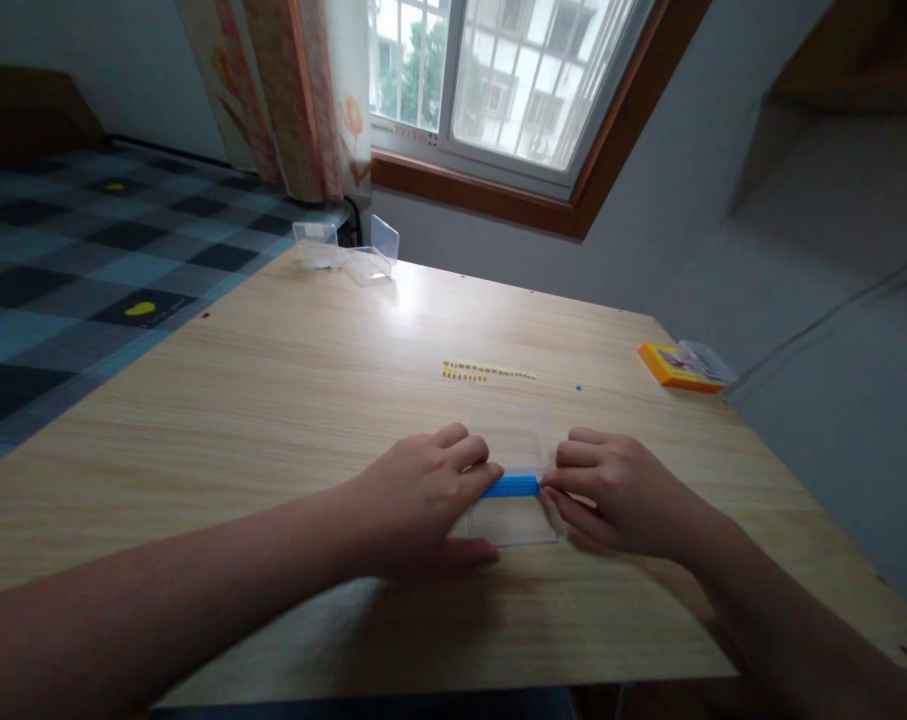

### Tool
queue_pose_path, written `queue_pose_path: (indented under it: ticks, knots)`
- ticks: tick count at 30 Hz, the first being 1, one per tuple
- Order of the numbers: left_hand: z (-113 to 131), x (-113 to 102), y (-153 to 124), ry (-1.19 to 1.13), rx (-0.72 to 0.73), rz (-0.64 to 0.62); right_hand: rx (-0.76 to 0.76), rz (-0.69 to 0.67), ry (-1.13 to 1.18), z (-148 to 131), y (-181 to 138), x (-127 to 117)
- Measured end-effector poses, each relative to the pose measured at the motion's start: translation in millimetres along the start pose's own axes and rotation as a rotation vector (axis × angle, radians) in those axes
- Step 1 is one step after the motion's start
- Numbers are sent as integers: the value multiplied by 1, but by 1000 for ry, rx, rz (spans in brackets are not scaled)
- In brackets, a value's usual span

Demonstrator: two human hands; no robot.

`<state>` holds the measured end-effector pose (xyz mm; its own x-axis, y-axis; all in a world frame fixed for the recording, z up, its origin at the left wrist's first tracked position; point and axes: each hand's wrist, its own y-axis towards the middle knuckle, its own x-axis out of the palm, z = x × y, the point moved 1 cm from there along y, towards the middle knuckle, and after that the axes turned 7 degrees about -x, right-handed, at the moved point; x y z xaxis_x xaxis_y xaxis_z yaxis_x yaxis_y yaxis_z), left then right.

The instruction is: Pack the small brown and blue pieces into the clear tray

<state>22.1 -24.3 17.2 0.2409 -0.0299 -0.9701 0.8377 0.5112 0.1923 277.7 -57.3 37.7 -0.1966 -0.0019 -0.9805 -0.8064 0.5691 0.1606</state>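
Observation:
A small clear plastic case (514,517) lies open on the wooden table (273,400), its lid (511,432) flat behind it. Across the case sits a blue strip (511,487). My left hand (423,500) curls its fingers onto the strip's left end, thumb pressed on the table by the case. My right hand (618,490) pinches the strip's right end with bent fingers. Two short rows of tiny yellow pieces (483,372) lie on the table just beyond the lid. A single tiny blue piece (577,387) lies to their right.
Two more clear plastic boxes (346,255) stand open at the table's far left corner. An orange box (676,366) lies at the right edge. A bed with a checked blue cover (85,250) is to the left, a curtained window (498,80) behind.

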Motion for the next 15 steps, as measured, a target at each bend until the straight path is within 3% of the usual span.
queue_pose_path:
  ticks: [15]
  knots:
    - [0,-1,0,6,-8,-2,-26,-40,58,1,-1,1]
